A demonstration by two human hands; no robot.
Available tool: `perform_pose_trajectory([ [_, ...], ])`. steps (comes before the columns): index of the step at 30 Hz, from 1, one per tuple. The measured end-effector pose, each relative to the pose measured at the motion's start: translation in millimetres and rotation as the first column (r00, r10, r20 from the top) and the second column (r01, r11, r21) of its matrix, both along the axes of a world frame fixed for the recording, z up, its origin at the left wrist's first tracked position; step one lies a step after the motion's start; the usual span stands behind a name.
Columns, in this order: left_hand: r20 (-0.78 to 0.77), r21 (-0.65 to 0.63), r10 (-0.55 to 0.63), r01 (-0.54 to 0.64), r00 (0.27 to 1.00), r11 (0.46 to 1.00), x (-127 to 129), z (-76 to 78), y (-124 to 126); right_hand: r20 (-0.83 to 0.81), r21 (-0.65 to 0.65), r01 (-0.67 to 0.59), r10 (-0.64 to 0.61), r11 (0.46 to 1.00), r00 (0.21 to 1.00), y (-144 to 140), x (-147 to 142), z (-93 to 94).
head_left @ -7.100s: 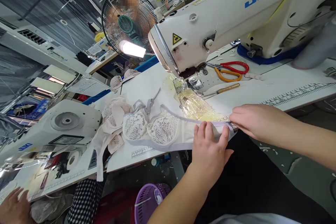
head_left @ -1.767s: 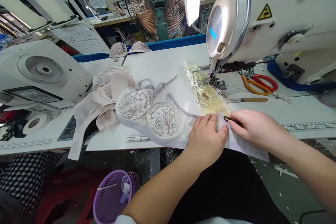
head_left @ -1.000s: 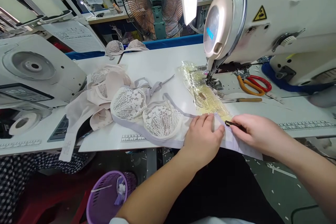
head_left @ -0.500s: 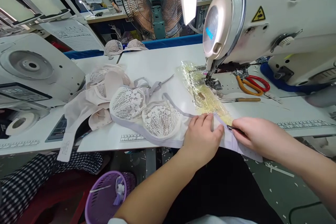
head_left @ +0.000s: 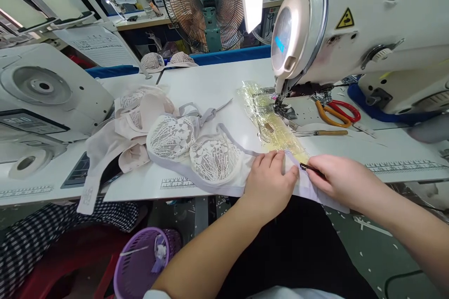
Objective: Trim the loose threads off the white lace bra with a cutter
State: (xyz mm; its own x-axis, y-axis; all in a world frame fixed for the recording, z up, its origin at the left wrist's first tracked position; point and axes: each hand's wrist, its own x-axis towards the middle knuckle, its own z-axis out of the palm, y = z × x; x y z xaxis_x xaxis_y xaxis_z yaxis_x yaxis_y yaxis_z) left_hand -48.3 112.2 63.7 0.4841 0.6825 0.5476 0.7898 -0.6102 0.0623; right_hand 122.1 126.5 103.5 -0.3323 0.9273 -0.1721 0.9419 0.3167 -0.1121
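A white lace bra (head_left: 214, 156) with lilac-grey edging lies on the white table near its front edge. My left hand (head_left: 271, 184) rests flat on its side band, fingers outstretched and thumb apart. My right hand (head_left: 336, 175) is closed around a slim black tool (head_left: 310, 167); most of it is hidden in the fingers, so I cannot tell its exact kind. Its tip is at the lilac band, just right of my left thumb. The band's end runs under my right hand and over the table edge.
A sewing machine (head_left: 336, 32) stands at the right, with yellow tape (head_left: 277, 138) on its bed. Orange-and-red-handled pliers (head_left: 333, 114) and a wooden-handled tool (head_left: 326, 133) lie beside it. Beige bras (head_left: 129, 121) are heaped left. A purple basket (head_left: 135, 266) is below; a fan (head_left: 206, 4) stands behind.
My right hand has shifted slightly left with the black tool, whose tip shows more clearly over the band. My left hand and the bra have stayed nearly still.
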Motion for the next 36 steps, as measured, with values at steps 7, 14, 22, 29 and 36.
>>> perform_pose_trajectory([
  [7,0.01,0.013,0.005,-0.005,1.0,1.0,0,-1.0,1,0.001,-0.001,-0.04,0.04,0.999,0.999,-6,8,2.1],
  [14,0.005,0.002,-0.005,0.005,1.0,1.0,-1,1.3,1,-0.009,-0.036,0.003,-0.004,0.999,1.0,-5,6,6.6],
  [22,-0.04,-0.069,-0.016,0.013,0.999,0.998,-1,1.8,-1,-0.023,-0.048,-0.014,0.013,0.999,1.0,-3,10,5.7],
  [29,-0.242,-0.331,-0.252,0.164,0.937,0.929,-23,21.3,20,-0.431,-0.107,0.032,-0.076,0.994,0.899,-9,27,10.5],
  [36,-0.423,-0.223,-0.389,0.323,0.818,0.92,-40,41.5,78,-0.698,0.045,-0.217,0.186,0.975,0.692,-20,17,-18.6],
])
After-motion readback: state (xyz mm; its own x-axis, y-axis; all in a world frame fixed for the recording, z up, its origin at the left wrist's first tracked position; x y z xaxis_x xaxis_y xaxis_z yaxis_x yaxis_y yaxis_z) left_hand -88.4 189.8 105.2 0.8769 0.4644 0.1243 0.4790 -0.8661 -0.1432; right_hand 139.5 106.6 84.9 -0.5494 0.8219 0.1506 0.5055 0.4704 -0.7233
